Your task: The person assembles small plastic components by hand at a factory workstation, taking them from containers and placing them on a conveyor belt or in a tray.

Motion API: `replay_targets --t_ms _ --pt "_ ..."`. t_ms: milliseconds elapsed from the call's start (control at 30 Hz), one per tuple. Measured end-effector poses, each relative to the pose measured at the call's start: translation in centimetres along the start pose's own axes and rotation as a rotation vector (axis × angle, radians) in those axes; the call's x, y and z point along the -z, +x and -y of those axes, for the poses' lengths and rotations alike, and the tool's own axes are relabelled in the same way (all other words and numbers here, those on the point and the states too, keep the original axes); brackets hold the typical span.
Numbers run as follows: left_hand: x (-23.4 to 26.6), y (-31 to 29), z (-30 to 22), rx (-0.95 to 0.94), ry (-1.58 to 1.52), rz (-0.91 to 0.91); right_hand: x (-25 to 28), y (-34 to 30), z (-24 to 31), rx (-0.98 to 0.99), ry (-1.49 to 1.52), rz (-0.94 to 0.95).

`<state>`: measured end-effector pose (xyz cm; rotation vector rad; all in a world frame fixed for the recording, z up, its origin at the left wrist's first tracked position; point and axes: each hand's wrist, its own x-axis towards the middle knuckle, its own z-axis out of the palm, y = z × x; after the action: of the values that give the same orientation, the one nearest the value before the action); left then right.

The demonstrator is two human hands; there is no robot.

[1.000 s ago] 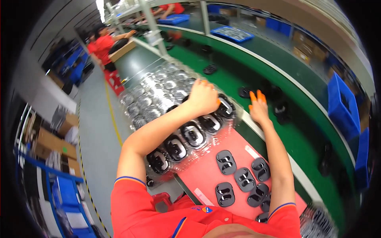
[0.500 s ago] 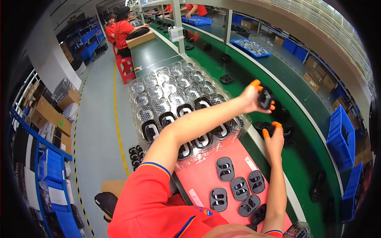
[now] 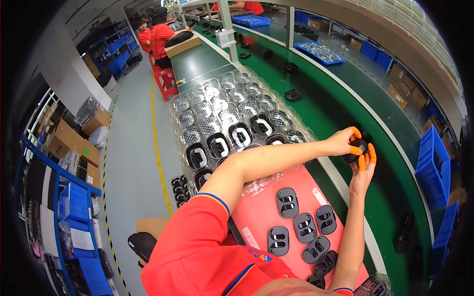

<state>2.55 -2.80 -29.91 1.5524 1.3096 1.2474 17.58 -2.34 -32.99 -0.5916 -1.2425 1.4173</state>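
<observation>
Over the green conveyor, a black rounded plastic part (image 3: pixel 356 150) sits between my two hands. My left hand (image 3: pixel 343 142), with orange finger cots, reaches across from the left and pinches the part's near side. From below, my right hand (image 3: pixel 364 173) meets it, orange-tipped fingers closed against its lower right edge. The hands partly cover the part, so its details are hard to see. Beneath my left forearm lies a clear plastic blister tray (image 3: pixel 217 109); several pockets hold black oval parts (image 3: pixel 197 156). Several grey and black oval parts (image 3: pixel 287 202) lie on the pink mat (image 3: pixel 256 209).
More black parts (image 3: pixel 293 94) lie spaced along the green conveyor (image 3: pixel 328 116). Blue bins (image 3: pixel 432 167) stand at the far right, and a white metal post (image 3: pixel 228 29) rises beyond the tray. Co-workers in red shirts (image 3: pixel 161 40) are at the bench's far end.
My left hand has moved right and down with the black part. My right hand has risen slightly to the right and closed on the same part. The view has shifted a little.
</observation>
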Motion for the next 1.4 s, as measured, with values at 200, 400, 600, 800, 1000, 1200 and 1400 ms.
replay_targets --t_ms 200,400,600,800,1000,1200,1400 --pt "0.5 -0.8 -0.3 -0.171 0.006 -0.010 -0.4 -0.4 0.0 -0.048 0.019 0.028" --pt "0.6 -1.5 -0.8 -0.317 0.158 -0.030 0.0 -0.3 0.1 -0.065 0.077 0.025" --pt "0.6 0.3 0.5 0.001 -0.339 -0.044 2.0 0.8 -1.0 -0.119 0.272 -0.003" --pt "2.2 0.9 1.8 0.286 -0.375 -0.292 1.2 0.5 -1.2 0.137 -0.752 0.079" --pt "0.9 1.0 1.5 0.351 -0.456 -0.242 2.5 0.4 -2.1 0.209 -0.655 0.058" --pt "0.6 1.2 3.5 0.065 0.182 -0.189 4.6 0.8 -3.4 0.323 -1.178 -0.009" --pt "1.1 -0.2 2.7 -0.139 0.542 -0.007 2.1 0.1 -1.7 0.227 -1.405 -0.009"
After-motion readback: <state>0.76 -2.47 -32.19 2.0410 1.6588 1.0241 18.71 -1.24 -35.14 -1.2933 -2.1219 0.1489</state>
